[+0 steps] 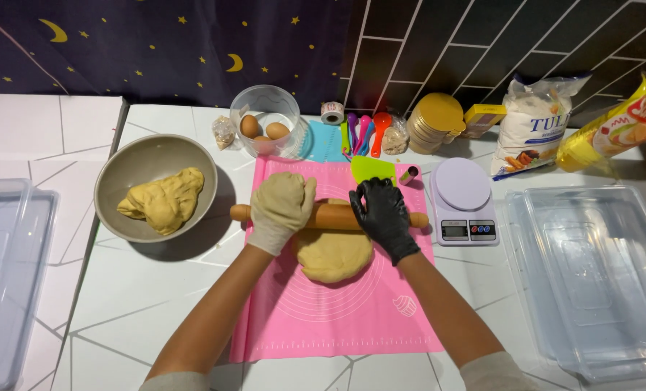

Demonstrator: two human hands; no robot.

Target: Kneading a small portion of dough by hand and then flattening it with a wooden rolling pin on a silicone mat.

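Both hands, left [282,203] and right [382,210], clasp rolling pin [334,216] over dough [333,253]; pink mat [337,318] bare toward near edge.

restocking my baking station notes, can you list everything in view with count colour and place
rolling pin: 1, wooden, across the dough on the mat
flattened dough: 1, yellow, middle of the mat
baking mat: 1, pink, on the counter
bowl: 1, grey, left of the mat, holds a dough lump
eggs: 3, brown, in a clear tub behind the mat
scraper: 1, green, top of the mat
kitchen scale: 1, lilac, right of the mat
measuring spoons: several, mixed colours, at the back
clear trays: stacked, far right
left hand: cream glove, on the pin
right hand: black glove, on the pin
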